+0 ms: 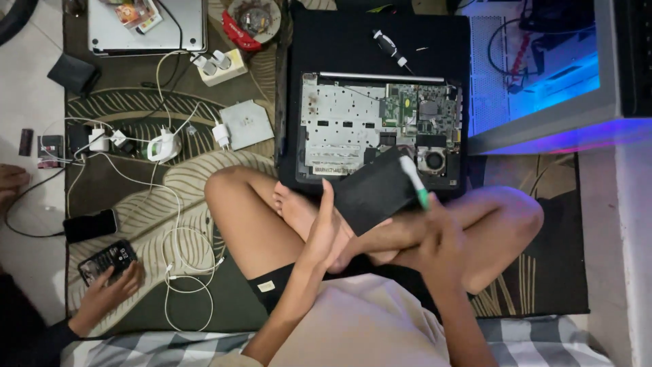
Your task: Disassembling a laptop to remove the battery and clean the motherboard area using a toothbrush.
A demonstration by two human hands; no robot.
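Disassembly looks well under way, judging by how things lie: the laptop base point(380, 129) sits at twelve o'clock from the person's crossed legs with its bottom cover already off, the green circuit board point(407, 105) and the round cooling fan point(432, 161) laid bare. A black flat panel point(373, 194), probably the removed cover or a battery, rests tilted across the near edge of the base and the person's foot. The left hand point(324, 231) is spread fairly wide, its fingers touching the panel's left edge at about nine o'clock from it. The right hand point(435, 234) is closed around a white tool with a green tip point(414, 182), which points up toward eleven o'clock and overlaps the panel's right corner. A black-handled screwdriver point(390, 47) lies unused on the black mat point(326, 41) beyond the base. The board and fan are still seated in place, so the deeper parts seem untouched. Far off at eight o'clock, another person's hand point(112, 289) rests on a phone point(105, 261).
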